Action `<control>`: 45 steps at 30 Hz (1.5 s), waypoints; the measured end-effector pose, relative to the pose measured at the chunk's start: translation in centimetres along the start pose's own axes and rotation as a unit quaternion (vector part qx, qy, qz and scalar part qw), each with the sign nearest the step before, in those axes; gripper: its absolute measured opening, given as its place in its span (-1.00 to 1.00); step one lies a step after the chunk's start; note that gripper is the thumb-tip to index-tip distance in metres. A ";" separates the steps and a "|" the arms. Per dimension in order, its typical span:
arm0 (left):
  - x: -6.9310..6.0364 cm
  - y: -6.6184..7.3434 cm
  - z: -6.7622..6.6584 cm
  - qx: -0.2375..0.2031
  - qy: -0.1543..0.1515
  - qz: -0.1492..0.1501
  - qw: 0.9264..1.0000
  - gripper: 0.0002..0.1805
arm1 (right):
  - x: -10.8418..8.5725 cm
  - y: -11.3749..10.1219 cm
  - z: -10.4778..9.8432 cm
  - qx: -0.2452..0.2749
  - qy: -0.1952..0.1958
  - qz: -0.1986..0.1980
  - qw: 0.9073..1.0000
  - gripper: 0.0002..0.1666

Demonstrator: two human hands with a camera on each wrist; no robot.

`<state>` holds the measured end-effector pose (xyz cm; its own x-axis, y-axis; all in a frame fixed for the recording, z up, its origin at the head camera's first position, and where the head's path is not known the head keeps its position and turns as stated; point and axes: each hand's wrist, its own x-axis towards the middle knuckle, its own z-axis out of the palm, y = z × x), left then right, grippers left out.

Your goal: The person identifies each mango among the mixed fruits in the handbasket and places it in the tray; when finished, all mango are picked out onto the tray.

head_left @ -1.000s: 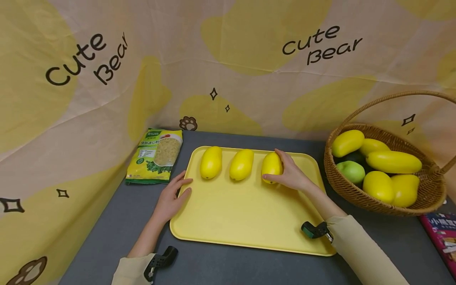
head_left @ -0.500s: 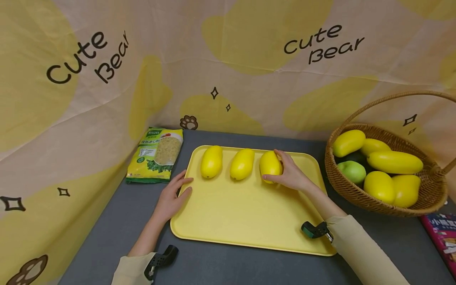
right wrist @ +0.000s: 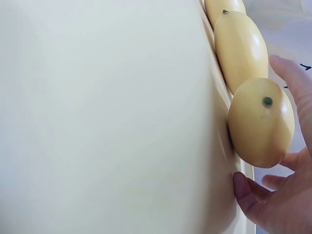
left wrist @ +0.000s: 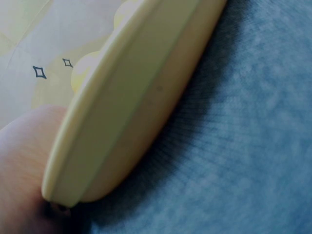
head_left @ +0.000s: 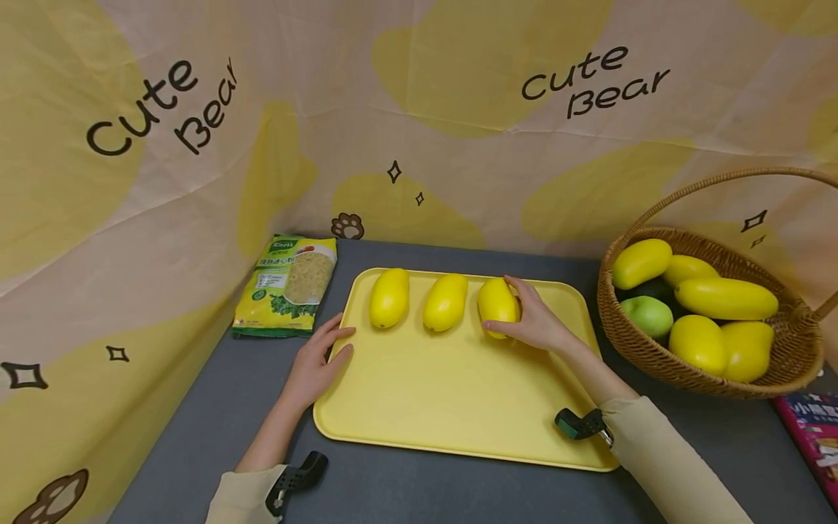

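In the head view, three yellow mangoes stand in a row along the far side of a yellow tray (head_left: 419,400): a left mango (head_left: 389,298), a middle mango (head_left: 445,302) and a right mango (head_left: 497,302). My right hand (head_left: 537,320) holds the right mango, thumb at its near end and a finger at its far end. In the right wrist view this mango (right wrist: 261,124) shows a green stem end beside my fingers. My left hand (head_left: 321,367) rests on the tray's left rim, fingers loosely extended. The left wrist view shows the tray's side (left wrist: 122,97) close up.
A wicker basket (head_left: 612,342) with several yellow fruits and a green apple (head_left: 646,316) stands at the right. A green-yellow food packet (head_left: 288,287) lies behind my left hand. A pink package (head_left: 812,437) sits at the right edge. Printed cloth (head_left: 458,145) hangs behind.
The right mango has shifted slightly to the left under my right hand, then stayed put. My left hand and the tray have hardly moved.
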<state>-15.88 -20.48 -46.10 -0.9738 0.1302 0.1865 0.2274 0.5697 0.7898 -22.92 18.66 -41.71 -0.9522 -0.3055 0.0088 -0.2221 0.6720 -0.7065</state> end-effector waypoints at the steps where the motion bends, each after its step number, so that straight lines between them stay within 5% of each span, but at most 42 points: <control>1: 0.0 0.0 0.0 0.000 0.000 0.000 1.000 -0.64 | -0.1 0.0 0.0 0.002 0.000 0.001 1.000 0.23; 12: 0.1 0.1 0.3 -0.001 0.000 0.004 1.000 -0.64 | -2.0 -0.6 -1.1 0.063 0.043 0.025 0.997 -0.08; 18: 0.0 -0.2 0.2 0.004 0.001 0.007 1.000 -0.63 | -4.2 -2.3 -3.0 0.089 0.122 -0.007 0.989 -0.59; 23: -0.1 -0.3 0.1 -0.001 0.002 0.004 1.000 -0.63 | -6.2 -3.8 -5.6 0.073 0.142 -0.041 0.986 -0.75; 29: -0.2 -0.5 -0.3 0.004 0.004 -0.001 1.000 -0.63 | -8.4 -3.9 -9.8 -0.025 0.136 -0.072 0.988 -0.80; 36: -0.3 -0.9 -0.4 0.010 0.005 -0.007 1.000 -0.62 | -9.6 -2.7 -17.0 -0.167 0.096 0.010 0.981 -0.64; 45: -0.3 -0.7 -0.4 0.011 0.005 -0.005 1.000 -0.62 | -8.8 2.7 -24.7 -0.286 -0.031 0.120 0.950 -0.22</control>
<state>-15.74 -21.23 -46.51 -0.9760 0.1168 0.1837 0.2170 0.5888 0.7786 -20.33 39.83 -26.26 -0.9796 -0.1238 -0.1581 -0.0943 0.9788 -0.1821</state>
